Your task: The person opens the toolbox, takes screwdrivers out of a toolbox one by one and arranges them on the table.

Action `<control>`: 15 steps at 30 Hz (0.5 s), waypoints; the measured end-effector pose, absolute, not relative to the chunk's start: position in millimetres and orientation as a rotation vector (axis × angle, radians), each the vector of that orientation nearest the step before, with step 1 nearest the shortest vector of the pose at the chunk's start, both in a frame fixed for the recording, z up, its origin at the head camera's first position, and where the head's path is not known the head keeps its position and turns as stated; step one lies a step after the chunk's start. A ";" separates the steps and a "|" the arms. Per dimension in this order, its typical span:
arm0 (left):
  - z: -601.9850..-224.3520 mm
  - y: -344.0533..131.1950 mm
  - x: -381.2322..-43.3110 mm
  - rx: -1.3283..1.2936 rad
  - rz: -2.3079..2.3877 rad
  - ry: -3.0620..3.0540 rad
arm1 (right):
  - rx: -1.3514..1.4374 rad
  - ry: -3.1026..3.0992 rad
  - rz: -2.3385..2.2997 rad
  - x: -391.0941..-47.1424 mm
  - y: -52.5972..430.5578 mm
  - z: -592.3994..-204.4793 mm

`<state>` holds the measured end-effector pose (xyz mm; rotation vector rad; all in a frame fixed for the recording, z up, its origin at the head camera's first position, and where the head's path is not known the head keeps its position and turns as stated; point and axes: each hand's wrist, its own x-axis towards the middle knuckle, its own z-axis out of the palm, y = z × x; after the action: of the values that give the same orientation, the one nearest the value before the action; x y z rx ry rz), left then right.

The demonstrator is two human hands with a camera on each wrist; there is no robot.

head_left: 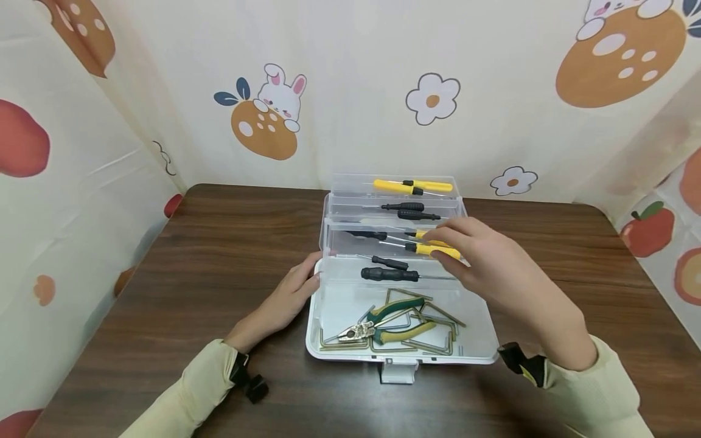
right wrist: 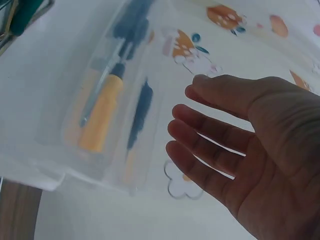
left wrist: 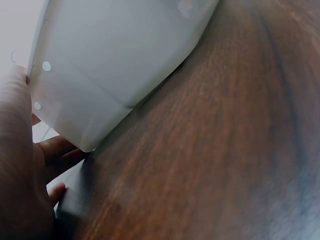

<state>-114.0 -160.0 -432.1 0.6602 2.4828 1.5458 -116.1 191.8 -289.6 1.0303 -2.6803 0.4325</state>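
Clock set over the toolbox, 12 at its far edge, 6 nearest you. The box stands open on the dark wood table, clear trays stepping up toward 12. Your left hand is at 9, touching the box's side near a corner, thumb apart from the fingers; whether it grips or merely rests there, you cannot tell from these views. Your right hand hangs at 3 over the box's edge, fingers spread and slightly bent, thumb apart, pinching nothing. Just past its fingertips, at 1 to 2, lies a yellow-handled screwdriver in the lowest raised tray; the right wrist view shows a yellow handle through cloudy plastic, near those fingers but apart from them. More yellow-and-black screwdrivers lie in the top tray at 12, black-handled ones one step below. Near the centre, a stout black screwdriver points its shaft toward 3. Green-and-yellow pliers lie between 6 and 7, tip toward 8, over and among loose hex keys. White latch hangs at 6. Printed cloth rises behind, beyond 12.
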 end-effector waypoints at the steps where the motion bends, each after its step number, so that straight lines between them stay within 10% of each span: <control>1: -432.7 -159.5 -114.4 0.664 1.549 2.479 | 1.039 -2.705 0.424 -117.3 189.3 -290.1; 15: -433.6 -159.6 -114.5 0.675 1.566 2.474 | 1.203 -2.832 0.394 -133.2 174.3 -308.6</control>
<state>-114.5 -159.6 -433.6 0.6748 2.4743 1.5663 -133.2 174.3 -308.6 1.2029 -2.8315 0.3943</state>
